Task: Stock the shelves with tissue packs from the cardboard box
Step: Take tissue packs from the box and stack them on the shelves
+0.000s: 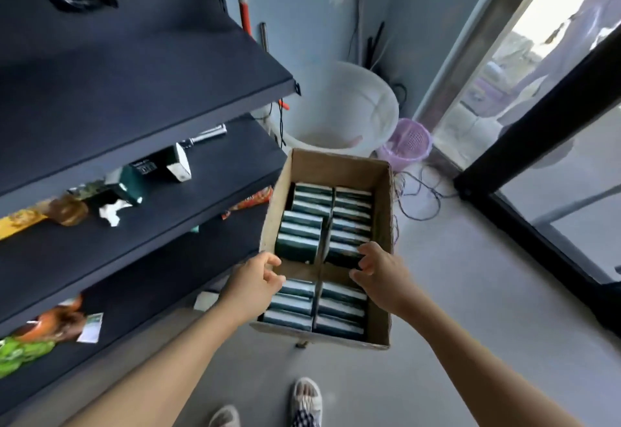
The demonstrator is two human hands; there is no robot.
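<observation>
The cardboard box (381, 221) sits on the floor beside the shelves (141, 90), full of tissue packs (349, 225). Right hand (379, 272) fingers curl round a middle pack; left hand (255, 282) hovers loose, empty. Best lift straight up, left hand steadying the neighbours.

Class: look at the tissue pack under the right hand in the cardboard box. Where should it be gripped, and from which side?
Grip the tissue pack across its two long faces, coming from above. The packs stand on edge in tight rows inside the cardboard box, so only their tops are exposed. The right hand already curls over it this way.
</observation>
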